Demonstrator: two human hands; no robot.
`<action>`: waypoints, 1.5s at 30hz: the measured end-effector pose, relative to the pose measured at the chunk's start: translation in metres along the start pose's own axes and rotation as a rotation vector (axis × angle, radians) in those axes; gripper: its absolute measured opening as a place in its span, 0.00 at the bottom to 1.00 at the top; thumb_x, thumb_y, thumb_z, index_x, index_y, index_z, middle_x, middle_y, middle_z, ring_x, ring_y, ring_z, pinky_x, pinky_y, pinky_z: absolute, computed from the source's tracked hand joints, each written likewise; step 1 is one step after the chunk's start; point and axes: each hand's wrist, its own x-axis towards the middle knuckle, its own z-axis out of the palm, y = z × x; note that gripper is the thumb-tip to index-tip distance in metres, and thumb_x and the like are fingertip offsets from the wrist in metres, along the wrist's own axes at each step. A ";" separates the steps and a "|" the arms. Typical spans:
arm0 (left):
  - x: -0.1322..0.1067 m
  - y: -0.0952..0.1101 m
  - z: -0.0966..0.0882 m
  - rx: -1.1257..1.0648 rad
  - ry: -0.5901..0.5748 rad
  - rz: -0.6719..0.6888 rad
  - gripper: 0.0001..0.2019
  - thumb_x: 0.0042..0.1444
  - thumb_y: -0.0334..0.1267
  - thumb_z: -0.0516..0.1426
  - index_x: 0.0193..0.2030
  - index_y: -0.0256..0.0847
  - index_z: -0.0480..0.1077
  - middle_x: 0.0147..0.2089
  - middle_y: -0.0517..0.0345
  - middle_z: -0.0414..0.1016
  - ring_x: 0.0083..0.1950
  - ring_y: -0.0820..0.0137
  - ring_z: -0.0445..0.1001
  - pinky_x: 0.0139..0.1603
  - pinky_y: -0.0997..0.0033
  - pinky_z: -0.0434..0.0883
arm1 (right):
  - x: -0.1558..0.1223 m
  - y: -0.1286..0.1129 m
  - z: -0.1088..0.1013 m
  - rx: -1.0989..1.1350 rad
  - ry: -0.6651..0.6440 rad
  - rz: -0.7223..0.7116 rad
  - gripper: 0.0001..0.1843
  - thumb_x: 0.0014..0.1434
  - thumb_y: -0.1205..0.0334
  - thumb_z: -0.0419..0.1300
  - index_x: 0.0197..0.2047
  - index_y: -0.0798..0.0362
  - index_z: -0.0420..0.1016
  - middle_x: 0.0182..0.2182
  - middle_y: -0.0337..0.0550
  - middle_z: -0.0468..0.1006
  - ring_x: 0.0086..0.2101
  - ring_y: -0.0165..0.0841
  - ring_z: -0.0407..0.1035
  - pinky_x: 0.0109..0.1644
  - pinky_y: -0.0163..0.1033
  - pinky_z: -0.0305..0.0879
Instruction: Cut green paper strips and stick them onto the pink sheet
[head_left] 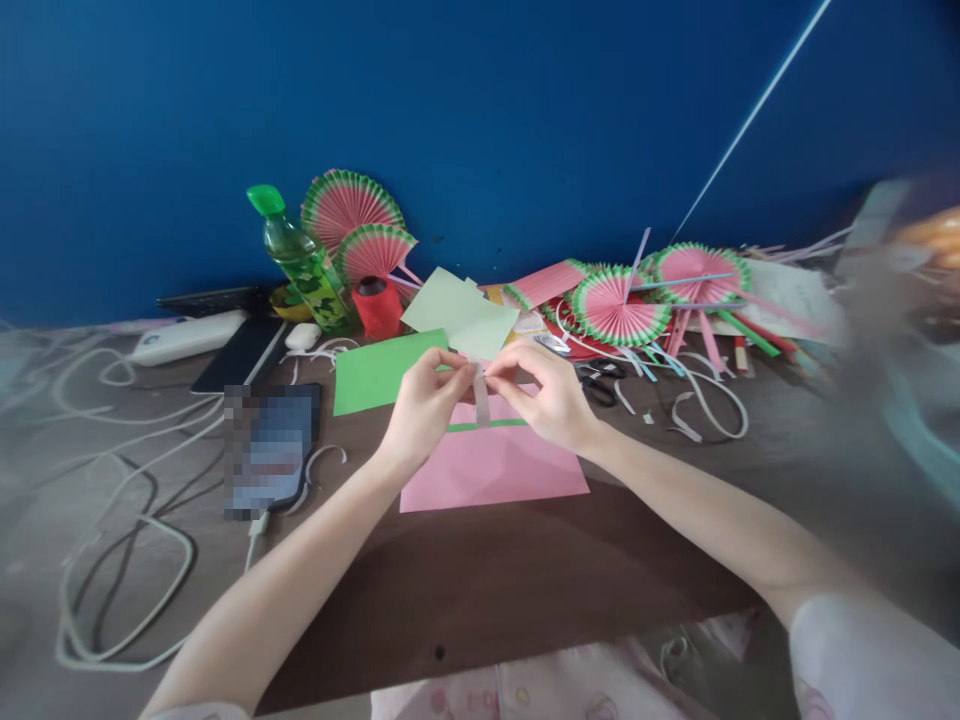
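My left hand (425,404) and my right hand (546,397) meet above the dark brown table (480,580), fingers pinched together on a pale green sheet of paper (461,312) that stands up behind them. A thin pale strip (481,400) hangs down between the two hands. Directly under the hands lies a pink sheet (491,467) with a green strip (491,425) along its far edge. A bright green sheet (375,373) lies flat just left of my left hand.
Watermelon-style paper fans (624,303) and paper scraps pile at the back right, two more fans (352,210) lean on the blue wall. A green bottle (300,260), red cup (377,305), scissors (600,385), a phone (270,450) and white cables (112,520) lie left.
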 end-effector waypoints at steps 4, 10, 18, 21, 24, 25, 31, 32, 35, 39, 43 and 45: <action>-0.002 0.002 0.000 0.030 0.011 0.039 0.09 0.51 0.41 0.57 0.30 0.40 0.60 0.22 0.62 0.74 0.27 0.70 0.75 0.35 0.68 0.71 | 0.000 0.000 0.001 0.149 0.038 0.135 0.02 0.55 0.68 0.56 0.33 0.52 0.66 0.31 0.39 0.68 0.33 0.29 0.67 0.36 0.36 0.67; -0.004 -0.002 0.001 0.171 0.012 0.087 0.07 0.53 0.40 0.56 0.32 0.40 0.61 0.19 0.65 0.70 0.21 0.76 0.69 0.23 0.77 0.62 | 0.001 -0.001 0.003 0.121 0.002 0.185 0.03 0.54 0.67 0.59 0.32 0.52 0.66 0.30 0.38 0.67 0.28 0.27 0.65 0.33 0.36 0.65; -0.007 -0.001 0.004 0.156 -0.004 0.088 0.06 0.53 0.39 0.54 0.36 0.41 0.61 0.18 0.66 0.68 0.21 0.75 0.67 0.22 0.76 0.59 | 0.000 0.001 0.003 0.031 -0.011 0.158 0.05 0.55 0.68 0.58 0.29 0.52 0.65 0.28 0.38 0.67 0.30 0.28 0.64 0.32 0.35 0.62; -0.006 -0.003 0.004 0.115 -0.014 0.110 0.15 0.53 0.37 0.54 0.47 0.43 0.58 0.19 0.68 0.68 0.23 0.74 0.70 0.25 0.75 0.63 | -0.001 0.001 0.004 -0.002 -0.010 0.119 0.06 0.54 0.70 0.57 0.28 0.52 0.65 0.28 0.38 0.67 0.30 0.28 0.63 0.32 0.34 0.62; -0.005 -0.004 0.004 0.060 -0.009 0.119 0.22 0.51 0.35 0.55 0.52 0.45 0.53 0.19 0.70 0.68 0.23 0.74 0.71 0.27 0.74 0.65 | -0.002 0.003 0.005 -0.029 -0.010 0.084 0.06 0.55 0.70 0.57 0.28 0.52 0.65 0.27 0.38 0.67 0.30 0.28 0.63 0.31 0.34 0.61; -0.005 -0.004 0.003 0.054 -0.009 0.116 0.20 0.51 0.35 0.55 0.50 0.45 0.54 0.20 0.69 0.68 0.24 0.74 0.71 0.27 0.74 0.66 | -0.002 0.003 0.005 -0.035 -0.008 0.076 0.05 0.55 0.69 0.57 0.28 0.52 0.65 0.27 0.38 0.67 0.30 0.28 0.63 0.31 0.34 0.61; -0.006 -0.006 0.002 0.200 -0.004 0.087 0.06 0.53 0.39 0.53 0.36 0.41 0.64 0.20 0.64 0.69 0.21 0.76 0.68 0.21 0.77 0.60 | -0.003 0.004 0.006 -0.072 0.001 0.037 0.05 0.56 0.68 0.56 0.29 0.52 0.65 0.28 0.39 0.68 0.30 0.28 0.64 0.32 0.35 0.62; -0.005 -0.006 0.001 0.211 0.001 0.081 0.07 0.54 0.40 0.53 0.37 0.40 0.65 0.19 0.64 0.69 0.22 0.75 0.68 0.22 0.77 0.61 | -0.003 0.005 0.006 -0.075 0.003 0.034 0.05 0.56 0.68 0.56 0.29 0.52 0.65 0.28 0.39 0.68 0.30 0.29 0.64 0.32 0.35 0.62; -0.004 -0.006 0.000 0.151 -0.030 0.046 0.08 0.53 0.40 0.54 0.39 0.39 0.66 0.20 0.63 0.69 0.25 0.73 0.71 0.28 0.74 0.67 | -0.003 0.006 0.005 -0.076 0.009 0.038 0.05 0.56 0.68 0.56 0.30 0.52 0.65 0.28 0.39 0.69 0.31 0.29 0.65 0.33 0.35 0.63; -0.002 -0.005 -0.001 0.022 -0.089 0.001 0.10 0.50 0.35 0.56 0.40 0.38 0.64 0.25 0.61 0.73 0.29 0.72 0.73 0.35 0.70 0.70 | -0.003 0.006 0.005 -0.077 0.023 0.062 0.04 0.56 0.68 0.56 0.30 0.51 0.65 0.29 0.39 0.69 0.30 0.29 0.65 0.33 0.36 0.63; -0.002 -0.006 0.000 -0.019 -0.077 0.006 0.11 0.47 0.32 0.57 0.39 0.37 0.63 0.25 0.61 0.73 0.28 0.73 0.73 0.35 0.68 0.70 | -0.004 0.006 0.005 -0.080 0.016 0.055 0.05 0.56 0.68 0.56 0.30 0.51 0.65 0.28 0.39 0.69 0.30 0.29 0.66 0.33 0.36 0.63; -0.003 -0.007 0.001 -0.024 -0.065 0.017 0.11 0.47 0.31 0.57 0.39 0.37 0.63 0.25 0.61 0.73 0.27 0.73 0.72 0.35 0.69 0.70 | -0.004 0.005 0.006 -0.078 0.012 0.050 0.05 0.56 0.68 0.55 0.29 0.52 0.65 0.28 0.39 0.69 0.31 0.29 0.66 0.33 0.36 0.63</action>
